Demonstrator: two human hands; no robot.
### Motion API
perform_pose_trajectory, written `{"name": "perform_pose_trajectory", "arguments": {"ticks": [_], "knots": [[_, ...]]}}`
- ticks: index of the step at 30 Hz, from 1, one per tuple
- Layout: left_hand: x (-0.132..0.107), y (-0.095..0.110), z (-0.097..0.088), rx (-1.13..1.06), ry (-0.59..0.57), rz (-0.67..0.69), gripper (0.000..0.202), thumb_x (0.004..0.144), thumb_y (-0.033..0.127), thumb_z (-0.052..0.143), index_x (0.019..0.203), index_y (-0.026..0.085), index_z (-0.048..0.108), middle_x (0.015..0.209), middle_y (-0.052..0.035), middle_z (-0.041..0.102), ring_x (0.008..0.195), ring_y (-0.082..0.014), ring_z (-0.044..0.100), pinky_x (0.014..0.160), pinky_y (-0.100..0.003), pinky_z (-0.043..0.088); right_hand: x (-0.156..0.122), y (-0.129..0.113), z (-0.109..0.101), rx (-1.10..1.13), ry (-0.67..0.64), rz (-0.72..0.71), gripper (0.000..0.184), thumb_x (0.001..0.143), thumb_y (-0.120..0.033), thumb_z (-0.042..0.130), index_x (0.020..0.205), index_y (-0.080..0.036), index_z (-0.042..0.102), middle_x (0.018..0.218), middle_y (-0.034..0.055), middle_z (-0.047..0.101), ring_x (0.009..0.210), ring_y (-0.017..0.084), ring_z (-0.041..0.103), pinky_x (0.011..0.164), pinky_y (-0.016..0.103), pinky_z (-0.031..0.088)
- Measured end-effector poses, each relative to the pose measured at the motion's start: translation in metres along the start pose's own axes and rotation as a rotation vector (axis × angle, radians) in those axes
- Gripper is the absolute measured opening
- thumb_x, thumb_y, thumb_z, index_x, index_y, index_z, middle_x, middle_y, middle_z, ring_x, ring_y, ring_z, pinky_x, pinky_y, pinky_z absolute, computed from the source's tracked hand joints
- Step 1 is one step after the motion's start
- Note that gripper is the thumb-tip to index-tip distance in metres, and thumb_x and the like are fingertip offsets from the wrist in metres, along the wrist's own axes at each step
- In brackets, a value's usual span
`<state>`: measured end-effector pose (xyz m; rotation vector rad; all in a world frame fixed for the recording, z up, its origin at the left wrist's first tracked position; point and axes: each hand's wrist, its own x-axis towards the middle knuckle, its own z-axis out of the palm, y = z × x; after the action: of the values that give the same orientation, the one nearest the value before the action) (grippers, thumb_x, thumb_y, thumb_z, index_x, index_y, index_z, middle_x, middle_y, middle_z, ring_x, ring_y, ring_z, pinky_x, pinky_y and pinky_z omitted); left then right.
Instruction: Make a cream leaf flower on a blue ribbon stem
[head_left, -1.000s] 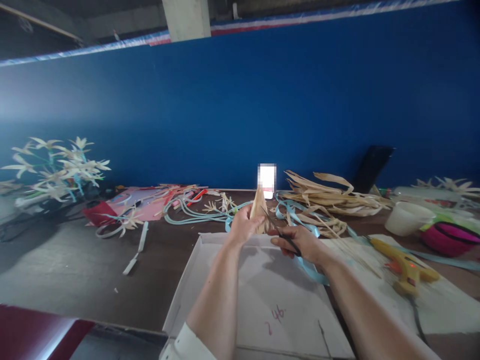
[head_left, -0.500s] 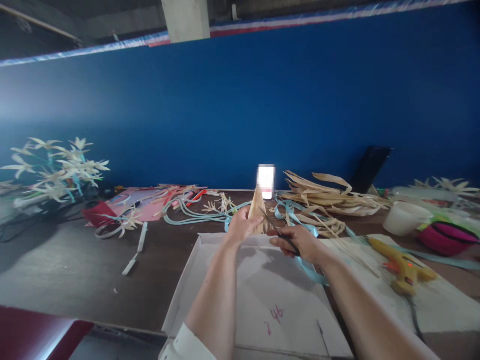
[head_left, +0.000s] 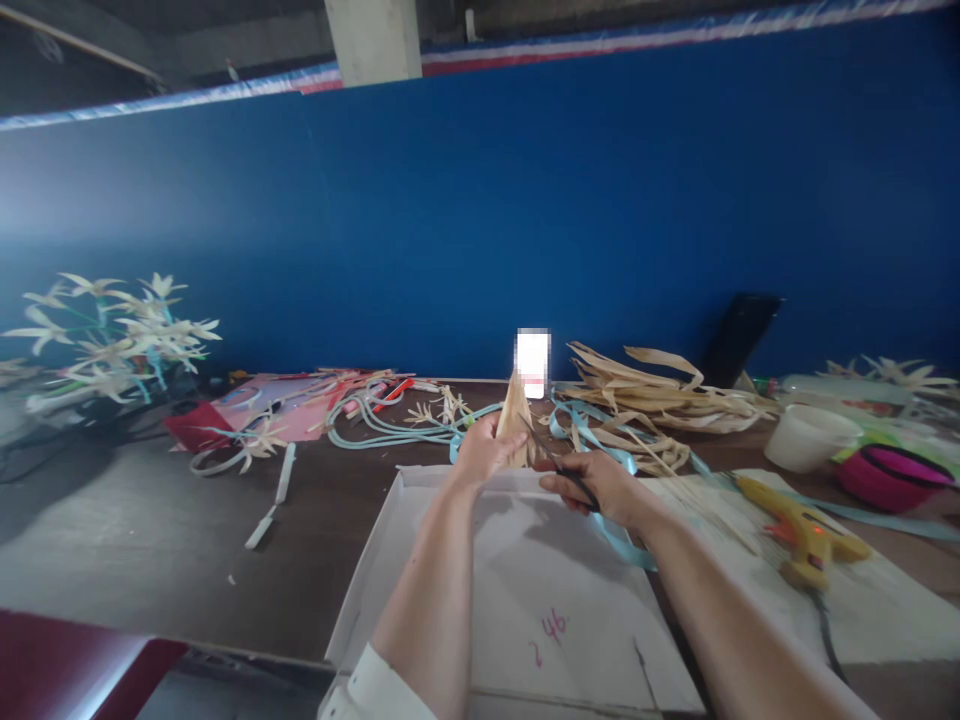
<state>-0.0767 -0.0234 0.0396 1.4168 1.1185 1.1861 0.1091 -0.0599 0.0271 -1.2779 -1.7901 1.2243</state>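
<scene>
My left hand (head_left: 486, 452) pinches a pale tan corn husk (head_left: 514, 408) that stands upright, its narrow tip pointing up. In my right hand (head_left: 604, 485) is a pair of dark scissors (head_left: 564, 470), with the fingers wrapped round the handles. The scissor blades point up and left, close to the right edge of the husk; whether they touch it I cannot tell. Both hands are above the far end of a white cardboard box lid (head_left: 510, 580) marked with pink handwriting. Behind the husk stands a bright white phone-like screen (head_left: 533, 360), partly blurred out.
Dried husks (head_left: 652, 395) lie in a heap at the back right, near light blue ribbon (head_left: 585, 425). A yellow glue gun (head_left: 806, 530) rests on the right, by a white cup (head_left: 812, 438) and a pink bowl (head_left: 892, 477). Husk flowers (head_left: 135, 335) stand at left before a blue wall (head_left: 480, 220).
Almost nothing differs. Both hands, the husk and the scissors keep the same place; the view has shifted only very slightly.
</scene>
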Motion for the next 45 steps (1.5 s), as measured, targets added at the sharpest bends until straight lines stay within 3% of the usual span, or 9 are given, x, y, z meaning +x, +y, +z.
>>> {"name": "perform_pose_trajectory", "arguments": {"ticks": [13,23,28,35,42,45], "knots": [[-0.004,0.005,0.0,0.043,-0.128,-0.013,0.041,0.064,0.032,0.068,0.1,0.013,0.064,0.085,-0.0063,0.068,0.072,-0.0187,0.061,0.068,-0.028,0.047,-0.002,-0.008,0.0,-0.037,-0.002,-0.01,0.045,0.072,-0.054,0.06,0.09,-0.013,0.067,0.054,0.0015,0.055,0.046,0.01,0.045,0.048,0.025,0.036],[-0.003,0.005,0.001,0.077,-0.13,-0.009,0.041,0.065,0.032,0.068,0.101,0.013,0.063,0.087,-0.0062,0.068,0.074,-0.0188,0.061,0.069,-0.027,0.046,-0.001,-0.01,-0.001,-0.032,-0.004,-0.032,0.042,0.073,-0.055,0.059,0.075,-0.014,0.066,0.048,-0.0014,0.048,0.042,0.008,0.038,0.045,0.024,0.03],[-0.004,0.007,0.002,0.07,-0.121,-0.015,0.041,0.065,0.032,0.068,0.101,0.013,0.064,0.087,-0.0056,0.068,0.073,-0.0187,0.061,0.067,-0.026,0.046,-0.003,-0.015,0.0,0.003,-0.004,-0.004,0.04,0.072,-0.053,0.061,0.083,-0.014,0.067,0.047,-0.0025,0.045,0.042,0.008,0.036,0.045,0.024,0.028],[-0.004,0.006,0.001,0.064,-0.133,-0.031,0.042,0.065,0.033,0.068,0.102,0.013,0.062,0.089,-0.0067,0.068,0.074,-0.0187,0.061,0.067,-0.026,0.046,-0.005,-0.02,-0.001,0.007,-0.009,-0.004,0.039,0.072,-0.053,0.061,0.073,-0.014,0.065,0.046,-0.0025,0.044,0.042,0.007,0.035,0.045,0.024,0.027],[-0.001,0.001,0.001,0.049,-0.125,0.01,0.04,0.066,0.032,0.067,0.101,0.013,0.063,0.087,-0.0057,0.068,0.073,-0.0181,0.061,0.069,-0.027,0.047,-0.003,-0.014,0.0,0.006,-0.002,-0.014,0.042,0.069,-0.052,0.064,0.081,-0.013,0.07,0.049,-0.0002,0.051,0.043,0.01,0.043,0.045,0.024,0.033],[0.003,-0.004,-0.001,0.019,-0.021,0.037,0.039,0.067,0.034,0.067,0.099,0.013,0.064,0.086,-0.007,0.068,0.072,-0.0181,0.062,0.065,-0.026,0.047,0.001,-0.005,0.002,0.043,0.032,-0.014,0.047,0.068,-0.05,0.066,0.097,-0.014,0.068,0.057,0.0019,0.06,0.05,0.013,0.052,0.051,0.026,0.04]]}}
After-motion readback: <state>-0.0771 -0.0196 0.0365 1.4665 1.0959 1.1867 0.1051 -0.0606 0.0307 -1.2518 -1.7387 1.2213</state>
